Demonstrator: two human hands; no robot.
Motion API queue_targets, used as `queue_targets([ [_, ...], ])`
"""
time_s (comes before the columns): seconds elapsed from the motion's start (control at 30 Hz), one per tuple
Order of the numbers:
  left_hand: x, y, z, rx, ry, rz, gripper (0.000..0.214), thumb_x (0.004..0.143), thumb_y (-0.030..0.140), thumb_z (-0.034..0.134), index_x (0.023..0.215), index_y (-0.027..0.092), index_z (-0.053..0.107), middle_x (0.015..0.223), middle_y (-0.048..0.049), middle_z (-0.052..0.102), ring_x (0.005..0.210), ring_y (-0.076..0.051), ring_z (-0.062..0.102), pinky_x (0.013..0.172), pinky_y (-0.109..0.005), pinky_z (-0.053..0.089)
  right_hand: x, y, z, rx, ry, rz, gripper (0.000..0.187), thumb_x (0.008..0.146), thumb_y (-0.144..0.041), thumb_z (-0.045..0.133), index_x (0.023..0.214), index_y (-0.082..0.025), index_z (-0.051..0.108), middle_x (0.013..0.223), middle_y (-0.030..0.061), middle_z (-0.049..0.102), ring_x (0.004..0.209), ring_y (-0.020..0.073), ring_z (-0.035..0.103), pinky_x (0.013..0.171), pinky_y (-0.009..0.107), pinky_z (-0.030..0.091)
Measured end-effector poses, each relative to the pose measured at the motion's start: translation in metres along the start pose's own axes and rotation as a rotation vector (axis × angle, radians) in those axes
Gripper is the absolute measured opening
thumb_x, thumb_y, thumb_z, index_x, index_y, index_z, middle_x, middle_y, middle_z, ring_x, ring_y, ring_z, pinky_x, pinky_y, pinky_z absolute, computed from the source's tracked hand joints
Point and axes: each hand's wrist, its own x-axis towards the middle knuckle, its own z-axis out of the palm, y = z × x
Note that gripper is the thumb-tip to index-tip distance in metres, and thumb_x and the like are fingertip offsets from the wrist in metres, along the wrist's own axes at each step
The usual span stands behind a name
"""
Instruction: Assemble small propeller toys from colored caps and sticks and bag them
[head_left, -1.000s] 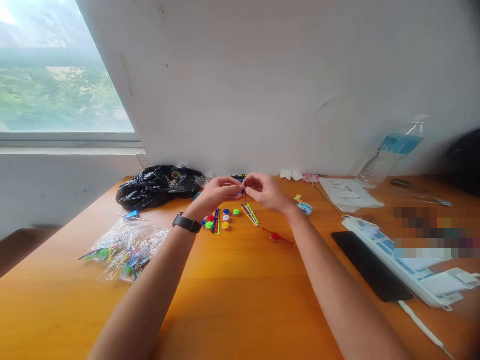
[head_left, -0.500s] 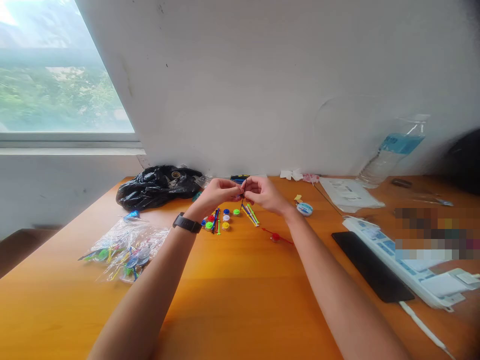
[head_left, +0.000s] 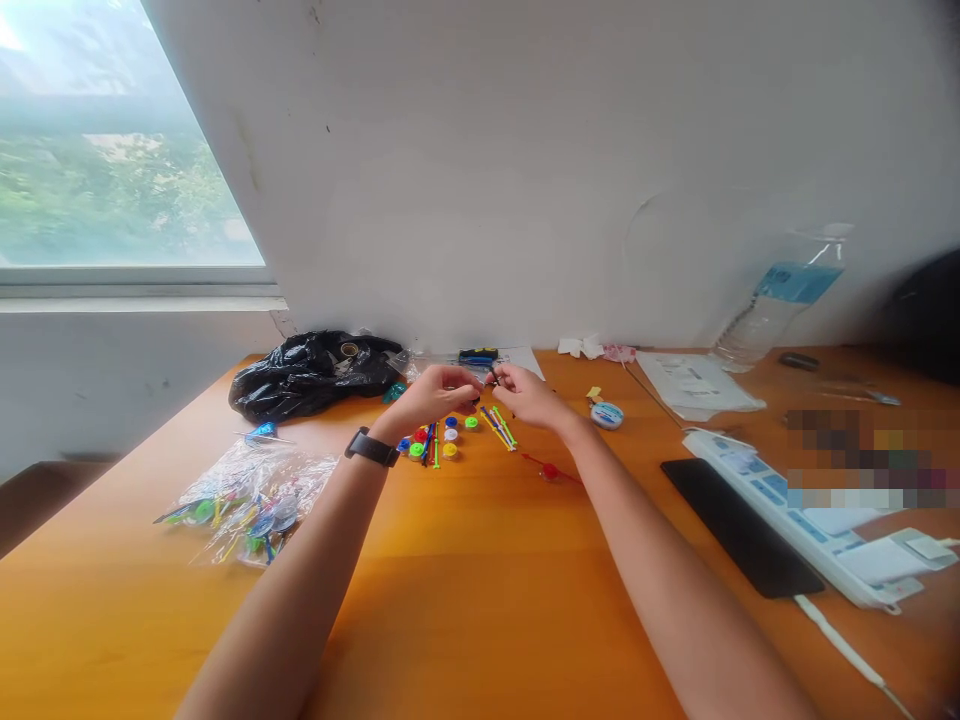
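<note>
Over the far middle of the table, my right hand (head_left: 531,397) is closed in a pinch on a thin black stick (head_left: 492,376). Just beside it, my left hand (head_left: 439,393) has its fingertips pressed together; something small and dark shows at them, too small to name. Below the hands lie round plastic pieces, among them a yellow one (head_left: 450,451) and a green one (head_left: 471,423). Thin blue, red and green sticks (head_left: 436,447) lie by these, and yellow, blue and green sticks (head_left: 498,428) lie nearer my right hand. A red stick with a red disc (head_left: 550,471) rests by my right forearm.
To the left are a clear bag of coloured parts (head_left: 255,500) and a black plastic bag (head_left: 315,375). A small round container (head_left: 607,415), a black phone (head_left: 739,525), a power strip (head_left: 772,500) and a clear bottle (head_left: 776,310) stand or lie to the right.
My hands have drawn slightly apart. The black stick, upright between both hands before, is now tilted at my right fingertips. The view has shifted a little.
</note>
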Motion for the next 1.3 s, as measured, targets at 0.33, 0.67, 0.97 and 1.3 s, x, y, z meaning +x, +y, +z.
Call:
queue_targets([
  [0.33, -0.004, -0.010, 0.019, 0.505, -0.359, 0.029, 0.012, 0.076, 0.023, 0.077, 0.086, 0.017, 0.082, 0.074, -0.0030, 0.076, 0.055, -0.014, 0.063, 0.051, -0.024, 0.043, -0.005, 0.019, -0.014, -0.364, -0.181, 0.208, 0.021, 0.083, -0.037, 0.076, 0.091, -0.019, 0.069, 0.095, 0.0064, 0.075, 0.079, 0.0181, 0.065, 0.063, 0.025, 0.041],
  [0.67, 0.007, -0.032, 0.006, 0.606, -0.312, 0.149, 0.015, 0.072, 0.032, 0.086, 0.081, 0.020, 0.084, 0.073, -0.0009, 0.074, 0.065, -0.014, 0.059, 0.058, -0.026, 0.039, -0.022, -0.005, -0.042, -0.505, -0.752, 0.572, 0.026, 0.056, -0.025, 0.092, 0.071, -0.020, 0.071, 0.075, 0.0041, 0.075, 0.078, 0.0240, 0.072, 0.065, 0.029, 0.047],
  [0.97, 0.003, -0.027, -0.003, 0.636, -0.175, 0.242, 0.017, 0.070, 0.031, 0.088, 0.072, 0.018, 0.077, 0.072, -0.0021, 0.072, 0.064, -0.015, 0.060, 0.061, -0.025, 0.043, -0.018, -0.008, -0.042, -0.199, -0.500, 0.246, 0.007, 0.071, -0.021, 0.071, 0.078, -0.020, 0.070, 0.077, 0.0024, 0.072, 0.071, 0.0180, 0.064, 0.060, 0.026, 0.041],
  [1.3, 0.000, 0.007, 0.017, 0.070, 0.069, 0.479, 0.028, 0.085, 0.034, 0.082, 0.098, 0.015, 0.065, 0.090, -0.0049, 0.074, 0.082, -0.016, 0.073, 0.078, -0.028, 0.061, -0.014, -0.035, -0.029, 0.492, -0.126, -0.016, 0.011, 0.082, -0.025, 0.062, 0.091, -0.021, 0.058, 0.077, -0.0045, 0.055, 0.066, 0.0106, 0.046, 0.062, 0.024, 0.036],
])
